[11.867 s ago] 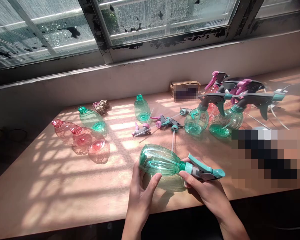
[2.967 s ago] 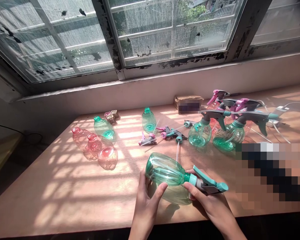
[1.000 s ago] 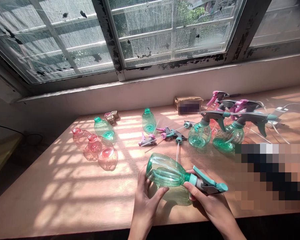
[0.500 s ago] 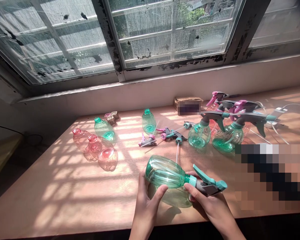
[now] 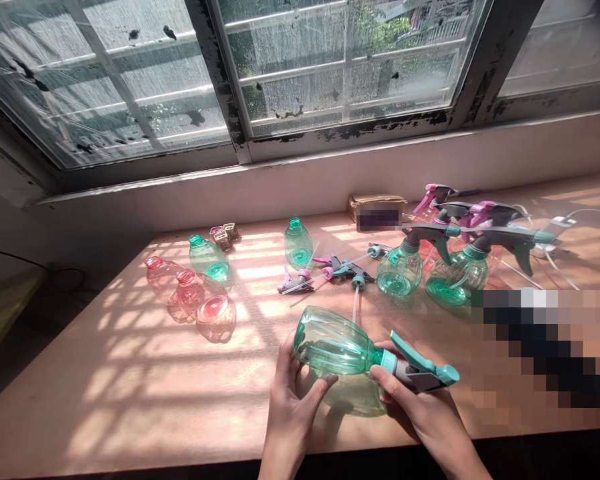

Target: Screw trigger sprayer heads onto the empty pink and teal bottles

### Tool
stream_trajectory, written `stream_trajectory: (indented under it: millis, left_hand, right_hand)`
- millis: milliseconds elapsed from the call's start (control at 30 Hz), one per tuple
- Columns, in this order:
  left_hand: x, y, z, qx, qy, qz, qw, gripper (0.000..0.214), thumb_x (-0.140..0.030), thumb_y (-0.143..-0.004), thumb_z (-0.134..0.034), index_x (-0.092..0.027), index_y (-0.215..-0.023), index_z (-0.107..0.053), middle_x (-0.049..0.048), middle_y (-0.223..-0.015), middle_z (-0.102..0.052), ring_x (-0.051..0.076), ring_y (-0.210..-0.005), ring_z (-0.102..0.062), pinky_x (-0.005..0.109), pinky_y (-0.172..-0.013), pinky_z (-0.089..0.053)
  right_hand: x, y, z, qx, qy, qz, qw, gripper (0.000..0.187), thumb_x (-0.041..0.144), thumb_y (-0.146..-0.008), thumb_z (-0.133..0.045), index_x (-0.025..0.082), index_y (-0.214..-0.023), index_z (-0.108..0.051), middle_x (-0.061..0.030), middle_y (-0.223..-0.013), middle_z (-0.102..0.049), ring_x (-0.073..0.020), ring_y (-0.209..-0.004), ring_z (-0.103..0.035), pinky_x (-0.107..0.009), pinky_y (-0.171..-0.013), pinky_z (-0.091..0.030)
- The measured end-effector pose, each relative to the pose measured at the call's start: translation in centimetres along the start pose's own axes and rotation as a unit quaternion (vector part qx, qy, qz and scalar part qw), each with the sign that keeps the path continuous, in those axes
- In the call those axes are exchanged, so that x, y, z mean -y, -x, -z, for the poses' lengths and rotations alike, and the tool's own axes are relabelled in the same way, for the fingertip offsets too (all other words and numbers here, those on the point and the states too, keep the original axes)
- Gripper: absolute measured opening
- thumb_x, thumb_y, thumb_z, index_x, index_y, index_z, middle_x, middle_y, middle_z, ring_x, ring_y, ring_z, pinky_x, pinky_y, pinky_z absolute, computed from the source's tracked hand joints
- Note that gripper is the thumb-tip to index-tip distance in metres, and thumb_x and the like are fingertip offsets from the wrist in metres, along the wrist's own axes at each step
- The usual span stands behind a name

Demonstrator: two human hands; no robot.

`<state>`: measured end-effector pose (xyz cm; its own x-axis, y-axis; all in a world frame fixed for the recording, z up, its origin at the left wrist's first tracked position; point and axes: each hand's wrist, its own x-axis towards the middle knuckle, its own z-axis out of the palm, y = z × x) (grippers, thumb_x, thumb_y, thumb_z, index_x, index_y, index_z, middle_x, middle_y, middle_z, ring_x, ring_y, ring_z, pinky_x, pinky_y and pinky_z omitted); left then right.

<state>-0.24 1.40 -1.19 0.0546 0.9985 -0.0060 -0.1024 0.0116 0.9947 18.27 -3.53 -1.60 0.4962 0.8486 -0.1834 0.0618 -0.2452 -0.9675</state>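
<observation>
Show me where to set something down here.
Free: left front of the table, in front of pink bottles, left of the held green bottle. Crowded: beyond that bottle, with loose spray heads, and right rear, with assembled spray bottles.

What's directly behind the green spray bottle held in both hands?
Beyond the green spray bottle, a loose sprayer lies with its pale tube running to the bottle's outline. The tube's tip can't be seen; the bottle seems to cover it.
</observation>
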Motion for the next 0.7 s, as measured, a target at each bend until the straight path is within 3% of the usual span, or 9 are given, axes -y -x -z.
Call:
stream_trajectory:
  millis: [233,367,533,700]
  left_hand:
    - [-2.0,0.7,-0.6,-0.02,-0.011,0.018,1.0,0.07,-0.041,-0.074,-0.091,-0.029,-0.135,-0.059,0.0055,-0.136,-0.071,0.033,-0.138,-0.058,0.042,-0.112,-0.048]
    - [-2.1,0.8,-0.5,-0.028,-0.005,0.035,0.999,0.061,-0.047,-0.081,-0.085,-0.028,-0.133,-0.058,0.0048,-0.132,-0.071,0.031,-0.132,-0.061,0.042,-0.109,-0.048]
    - [-1.7,0.6,-0.5,-0.018,0.0,0.019,1.0,0.055,-0.046,-0.084,-0.083,-0.028,-0.13,-0.062,0.0054,-0.128,-0.073,0.03,-0.128,-0.064,0.042,-0.109,-0.049]
    - [-0.5,0.2,-0.1,0.004,0.012,0.004,1.0,0.062,-0.039,-0.081,-0.087,-0.028,-0.136,-0.061,0.0078,-0.136,-0.071,0.033,-0.135,-0.061,0.045,-0.114,-0.047]
  right_hand:
    - [1.3,-0.3,0.7,0.098,-0.037,0.003,0.995,0.036,0.054,-0.08,-0.079,0.028,-0.104,-0.075,0.0074,-0.06,-0.059,-0.0182,-0.058,-0.055,-0.029,-0.056,-0.045]
    - [1.6,-0.3,0.6,0.09,-0.02,0.018,0.996,0.033,0.049,-0.079,-0.081,0.028,-0.104,-0.077,0.0046,-0.074,-0.067,-0.019,-0.068,-0.06,-0.03,-0.065,-0.049]
    - [1.2,-0.2,0.5,0.091,-0.061,-0.021,0.994,0.038,0.052,-0.078,-0.082,0.028,-0.108,-0.076,0.0073,-0.06,-0.059,-0.0186,-0.06,-0.055,-0.029,-0.056,-0.045]
    - [0.7,0.0,0.4,0.066,-0.051,-0.042,0.996,0.049,0.057,-0.078,-0.081,0.026,-0.115,-0.074,0.0071,-0.057,-0.061,-0.0181,-0.052,-0.054,-0.031,-0.052,-0.041]
